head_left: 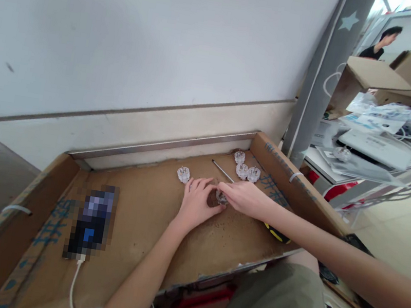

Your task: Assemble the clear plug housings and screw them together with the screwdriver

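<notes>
On the cardboard-lined bench [128, 246], a clear plastic plug piece [221, 197] is between my two hands. My left hand [197, 200] curls around its left and near side, with thumb and fingers closed in on it. From the right, my right hand [241, 196] pinches at the top of the same piece; its fingertips partly cover it. A screwdriver [223, 171] lies under my right hand, its metal shaft pointing to the back left and its black-and-yellow handle showing below the forearm. Another clear plug piece [183, 174] sits just behind my left hand.
Several clear plug pieces [242, 170] lie at the back right. A blurred dark device [91, 224] with a white cable is at the left. Raised cardboard walls [284, 169] edge the bench. Beyond the grey post [317, 88], a cluttered table and a person [381, 45].
</notes>
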{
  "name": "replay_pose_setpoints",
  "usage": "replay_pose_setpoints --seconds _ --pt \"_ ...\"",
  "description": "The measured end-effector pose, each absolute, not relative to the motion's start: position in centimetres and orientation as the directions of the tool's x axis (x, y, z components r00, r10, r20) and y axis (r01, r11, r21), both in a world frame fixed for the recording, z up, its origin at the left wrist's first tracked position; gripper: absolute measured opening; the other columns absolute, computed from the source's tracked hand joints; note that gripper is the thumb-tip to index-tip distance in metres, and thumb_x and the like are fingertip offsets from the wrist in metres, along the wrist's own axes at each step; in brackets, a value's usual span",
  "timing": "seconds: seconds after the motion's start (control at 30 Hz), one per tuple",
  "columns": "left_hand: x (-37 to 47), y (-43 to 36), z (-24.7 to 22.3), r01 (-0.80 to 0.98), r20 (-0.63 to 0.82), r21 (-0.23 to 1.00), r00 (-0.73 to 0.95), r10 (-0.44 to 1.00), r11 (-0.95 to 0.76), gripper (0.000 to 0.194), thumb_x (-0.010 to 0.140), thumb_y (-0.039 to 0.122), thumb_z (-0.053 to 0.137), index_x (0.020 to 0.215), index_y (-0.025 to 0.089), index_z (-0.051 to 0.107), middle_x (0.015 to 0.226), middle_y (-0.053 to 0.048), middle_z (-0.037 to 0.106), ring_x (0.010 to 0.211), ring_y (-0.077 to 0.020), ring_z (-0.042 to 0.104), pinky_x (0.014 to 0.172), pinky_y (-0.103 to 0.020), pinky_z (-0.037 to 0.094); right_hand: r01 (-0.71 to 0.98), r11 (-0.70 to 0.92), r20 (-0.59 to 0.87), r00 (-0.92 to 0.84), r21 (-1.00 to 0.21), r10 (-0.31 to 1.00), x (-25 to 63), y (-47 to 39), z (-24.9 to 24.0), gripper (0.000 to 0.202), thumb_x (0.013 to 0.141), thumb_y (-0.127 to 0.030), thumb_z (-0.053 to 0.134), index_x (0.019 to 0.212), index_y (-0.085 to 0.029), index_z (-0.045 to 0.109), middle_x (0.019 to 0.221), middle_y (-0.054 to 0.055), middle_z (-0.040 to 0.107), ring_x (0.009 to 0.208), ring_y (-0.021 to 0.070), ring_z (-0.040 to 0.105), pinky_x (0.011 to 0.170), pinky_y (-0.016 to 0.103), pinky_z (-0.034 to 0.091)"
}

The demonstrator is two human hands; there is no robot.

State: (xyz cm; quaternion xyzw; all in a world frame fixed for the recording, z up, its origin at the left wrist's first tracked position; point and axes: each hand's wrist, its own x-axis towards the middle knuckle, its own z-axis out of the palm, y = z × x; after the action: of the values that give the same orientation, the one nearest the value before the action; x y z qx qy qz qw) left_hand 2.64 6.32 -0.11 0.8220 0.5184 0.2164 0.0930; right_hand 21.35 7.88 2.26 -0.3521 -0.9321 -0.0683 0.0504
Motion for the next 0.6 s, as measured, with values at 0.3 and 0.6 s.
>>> replay_pose_setpoints --seconds 0.3,0.6 --pt "3.01 6.34 -0.5 0.781 0.256 0.384 0.422 0.87 -0.492 0.061 0.067 0.054 0.069 0.118 0.023 0.055 0.132 -0.009 0.053 0.125 -0.0287 0.042 0.112 -0.056 0.012 0.626 0.77 0.124 -0.78 0.124 0.613 21.83 7.85 2.38 0.031 0.086 -0.015 0.047 0.117 -0.015 0.045 0.093 0.007 0.062 0.076 0.0132 0.059 0.062 0.022 0.035" --pt "3.09 6.34 -0.47 0.743 0.298 0.419 0.431 0.852 -0.522 0.052 0.068 0.051 0.071 0.11 0.024 0.059 0.12 -0.005 0.061 0.118 -0.0261 0.049 0.112 -0.055 0.011 0.605 0.784 0.131 -0.796 0.139 0.591 21.87 7.59 2.82 0.031 0.086 -0.015 0.045 0.116 -0.016 0.043 0.092 0.007 0.062 0.076 0.0136 0.059 0.062 0.023 0.034"
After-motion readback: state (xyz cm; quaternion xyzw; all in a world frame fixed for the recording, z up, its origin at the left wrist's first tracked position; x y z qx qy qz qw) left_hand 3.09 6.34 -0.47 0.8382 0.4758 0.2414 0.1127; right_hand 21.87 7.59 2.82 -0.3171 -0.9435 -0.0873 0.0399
